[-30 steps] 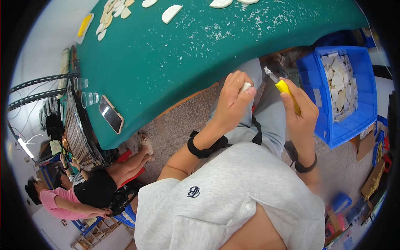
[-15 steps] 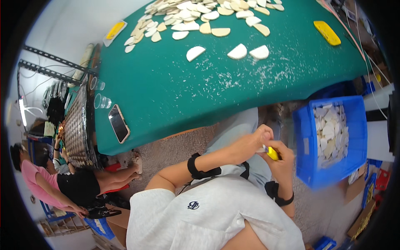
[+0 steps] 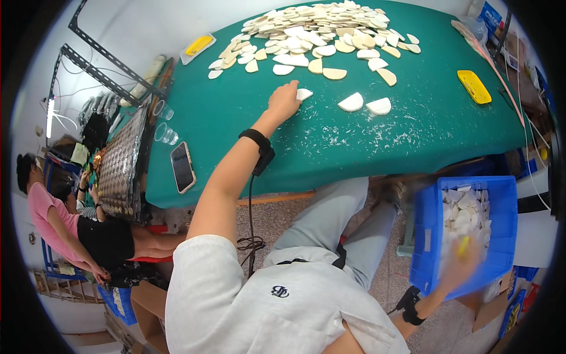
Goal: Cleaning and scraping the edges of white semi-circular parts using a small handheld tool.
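Observation:
My left hand [image 3: 284, 103] reaches over the green table, its fingers curled at a white half-round piece [image 3: 304, 94] that is partly covered by them. Two more white half-round pieces [image 3: 351, 102] lie flat to the right, apart from the hand. My right hand [image 3: 458, 266], smeared by motion, is over the near part of the blue bin [image 3: 425, 236]. A small yellow tool [image 3: 464, 246] shows in its grip; the tool's working end is too blurred to make out. Inside the bin lie many white pieces [image 3: 466, 215].
A large heap of pale pieces [image 3: 318, 26] covers the table's far side. White shavings [image 3: 383, 138] are scattered near its front edge. Yellow trays [image 3: 474, 87] lie at right and far left. A phone [image 3: 183, 167] and clear cups [image 3: 165, 134] sit at left. Another person [image 3: 56, 218] stands beyond.
My hands have parted from in front of my body. The left has gone forward to a white piece on the table; the right has swung right over the bin with the yellow tool.

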A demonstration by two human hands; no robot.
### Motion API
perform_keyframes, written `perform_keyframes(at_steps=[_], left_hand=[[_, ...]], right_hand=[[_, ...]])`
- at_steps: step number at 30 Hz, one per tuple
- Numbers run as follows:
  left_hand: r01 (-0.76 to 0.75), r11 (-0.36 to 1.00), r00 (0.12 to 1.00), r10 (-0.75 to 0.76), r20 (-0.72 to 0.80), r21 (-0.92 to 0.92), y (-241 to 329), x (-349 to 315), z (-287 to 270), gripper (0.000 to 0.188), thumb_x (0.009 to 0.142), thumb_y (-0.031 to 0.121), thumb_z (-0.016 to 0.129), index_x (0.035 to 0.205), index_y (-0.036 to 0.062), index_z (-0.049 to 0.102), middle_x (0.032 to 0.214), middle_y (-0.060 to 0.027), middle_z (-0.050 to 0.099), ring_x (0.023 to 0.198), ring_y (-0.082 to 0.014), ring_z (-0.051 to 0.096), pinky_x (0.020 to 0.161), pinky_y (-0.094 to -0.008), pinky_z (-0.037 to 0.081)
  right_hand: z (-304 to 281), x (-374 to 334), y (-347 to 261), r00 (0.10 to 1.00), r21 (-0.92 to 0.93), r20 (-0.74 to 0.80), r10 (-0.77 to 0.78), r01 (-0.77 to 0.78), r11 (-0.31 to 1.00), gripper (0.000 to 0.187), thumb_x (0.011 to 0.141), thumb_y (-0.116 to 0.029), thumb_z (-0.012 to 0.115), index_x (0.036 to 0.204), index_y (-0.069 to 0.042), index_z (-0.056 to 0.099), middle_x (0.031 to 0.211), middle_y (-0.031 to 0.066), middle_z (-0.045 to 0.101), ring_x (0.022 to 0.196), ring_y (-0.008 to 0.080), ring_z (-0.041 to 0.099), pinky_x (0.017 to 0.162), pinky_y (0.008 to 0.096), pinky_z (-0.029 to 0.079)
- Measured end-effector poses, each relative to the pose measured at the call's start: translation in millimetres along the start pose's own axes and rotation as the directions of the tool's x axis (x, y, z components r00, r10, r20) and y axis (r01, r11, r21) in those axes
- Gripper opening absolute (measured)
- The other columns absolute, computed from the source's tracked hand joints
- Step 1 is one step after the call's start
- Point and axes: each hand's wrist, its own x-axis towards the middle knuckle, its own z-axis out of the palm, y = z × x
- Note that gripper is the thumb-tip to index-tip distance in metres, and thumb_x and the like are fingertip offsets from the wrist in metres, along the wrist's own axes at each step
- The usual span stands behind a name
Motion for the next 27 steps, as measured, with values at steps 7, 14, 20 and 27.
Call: perform_keyframes(at_steps=[7,14,20,27], left_hand=[[-0.059,0.942,0.995,0.082,0.056,-0.331,24,-43,-24,0.041,0.081,0.023,0.066,0.112,0.0022,0.051,0.102,-0.0182,0.063,0.092,-0.0274,0.062,0.079,-0.0359,0.049],[-0.053,0.127,0.936,0.353,-0.005,-0.99,99,-147,-24,0.016,0.091,0.011,0.047,0.101,0.0054,0.036,0.1,-0.0149,0.063,0.095,-0.0156,0.058,0.08,-0.0281,0.046],[0.036,0.056,0.907,0.418,0.056,-0.998,122,-186,-10,0.017,0.09,0.009,0.045,0.106,0.0046,0.042,0.088,-0.0081,0.057,0.086,-0.0133,0.053,0.082,-0.0284,0.044],[-0.097,0.223,0.914,0.405,0.002,-0.97,123,-207,15,0.022,0.089,0.017,0.052,0.107,0.0055,0.049,0.094,-0.0057,0.045,0.086,-0.0156,0.044,0.079,-0.0286,0.038]], right_hand=[[29,-22,-38,0.986,0.075,0.139,-0.092,0.082,0.994,0.03,0.083,-0.012,0.07,0.111,-0.005,0.063,0.081,-0.0019,0.054,0.061,0.0043,0.034,0.052,0.0196,0.027],[54,-43,-78,0.929,0.353,0.361,-0.085,-0.052,0.934,0.032,0.078,-0.008,0.074,0.108,-0.003,0.063,0.088,0.002,0.061,0.07,0.0075,0.049,0.061,0.0197,0.04],[64,-50,-120,0.833,0.443,0.503,-0.229,-0.021,0.896,0.03,0.081,-0.011,0.071,0.109,-0.002,0.063,0.085,0.0065,0.063,0.069,0.0105,0.052,0.062,0.0224,0.042],[76,-57,-141,0.802,0.402,0.459,-0.383,0.197,0.894,0.024,0.085,-0.015,0.065,0.107,-0.005,0.064,0.081,0.0101,0.064,0.064,0.0201,0.059,0.057,0.0262,0.045]])
